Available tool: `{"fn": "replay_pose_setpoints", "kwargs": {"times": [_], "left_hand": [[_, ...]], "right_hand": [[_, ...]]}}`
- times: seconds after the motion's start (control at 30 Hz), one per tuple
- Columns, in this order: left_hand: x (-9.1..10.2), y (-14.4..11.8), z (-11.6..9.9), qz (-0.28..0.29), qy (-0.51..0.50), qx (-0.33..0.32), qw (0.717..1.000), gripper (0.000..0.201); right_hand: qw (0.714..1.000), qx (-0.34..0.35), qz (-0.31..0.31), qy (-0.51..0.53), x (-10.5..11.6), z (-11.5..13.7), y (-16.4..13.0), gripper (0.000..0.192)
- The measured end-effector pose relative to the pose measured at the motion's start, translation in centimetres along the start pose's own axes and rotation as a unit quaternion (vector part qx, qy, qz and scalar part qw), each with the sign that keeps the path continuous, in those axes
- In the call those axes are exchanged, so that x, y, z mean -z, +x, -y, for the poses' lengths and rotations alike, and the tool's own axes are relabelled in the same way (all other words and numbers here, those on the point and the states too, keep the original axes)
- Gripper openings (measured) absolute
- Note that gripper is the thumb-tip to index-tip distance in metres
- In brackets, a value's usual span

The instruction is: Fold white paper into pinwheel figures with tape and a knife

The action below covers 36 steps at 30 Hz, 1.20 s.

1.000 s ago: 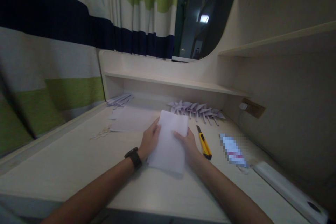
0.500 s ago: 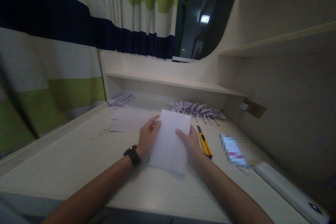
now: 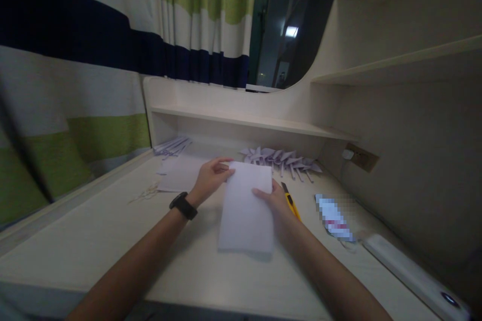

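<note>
Squared up since before, paper sheet (long axis away), both hands gripping.

Pale paper on a cream desk beside a striped curtain.

A white sheet of paper lies on the cream desk. Right of the sheet: a yellow and black utility knife. Behind it: lilac folded paper shapes. Left of it: a black wristwatch and a curtain with white, navy and lime-green stripes.
</note>
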<state>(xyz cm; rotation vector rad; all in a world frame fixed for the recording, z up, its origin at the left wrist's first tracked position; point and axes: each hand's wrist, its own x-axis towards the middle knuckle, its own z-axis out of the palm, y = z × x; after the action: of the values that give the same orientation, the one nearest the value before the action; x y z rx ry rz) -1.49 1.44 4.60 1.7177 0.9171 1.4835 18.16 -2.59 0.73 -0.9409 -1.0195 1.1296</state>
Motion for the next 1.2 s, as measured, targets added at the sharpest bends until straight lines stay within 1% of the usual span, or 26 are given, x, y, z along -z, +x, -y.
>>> {"fn": "replay_pose_setpoints", "kwargs": {"times": [0.13,0.23,0.3,0.4,0.47,0.6,0.8,1.03,1.1,1.2], "left_hand": [[0.2,-0.4,0.3,0.010,0.012,0.006,1.000,0.042],[0.3,-0.6,0.5,0.017,0.017,0.004,1.000,0.048],[0.3,-0.7,0.7,0.016,0.016,0.001,1.000,0.047],[0.4,-0.8,0.8,0.003,0.020,-0.005,1.000,0.037],[0.3,-0.8,0.8,-0.011,0.021,-0.006,1.000,0.034],[0.3,-0.9,0.5,-0.019,0.018,-0.005,1.000,0.035],[0.2,-1.1,-0.3,-0.039,0.054,-0.035,0.997,0.031],[0.4,-0.9,0.0,-0.057,0.062,-0.042,0.996,0.025],[0.5,-0.8,0.0,-0.062,0.066,-0.044,0.995,0.025],[0.6,-0.8,0.1,-0.062,0.069,-0.044,0.995,0.027]], "right_hand": [[1.000,-0.017,0.006,-0.007,0.1,0.1,0.0,0.061],[1.000,-0.018,0.002,-0.018,0.3,-0.1,0.1,0.061],[1.000,-0.018,0.000,-0.023,0.3,-0.2,0.1,0.061],[1.000,-0.019,0.000,-0.024,0.2,-0.2,0.0,0.062],[0.999,-0.021,-0.002,-0.027,0.1,-0.2,-0.1,0.063],[0.999,-0.015,0.000,-0.036,-0.1,-0.1,-0.3,0.063],[0.999,-0.004,-0.013,-0.044,-0.4,0.1,-0.6,0.061],[0.999,0.003,-0.004,-0.037,-0.7,0.4,-0.9,0.059],[0.999,-0.001,0.000,-0.032,-0.7,0.6,-0.9,0.059],[0.999,-0.027,0.020,-0.007,-0.7,0.9,-1.1,0.055]]}}
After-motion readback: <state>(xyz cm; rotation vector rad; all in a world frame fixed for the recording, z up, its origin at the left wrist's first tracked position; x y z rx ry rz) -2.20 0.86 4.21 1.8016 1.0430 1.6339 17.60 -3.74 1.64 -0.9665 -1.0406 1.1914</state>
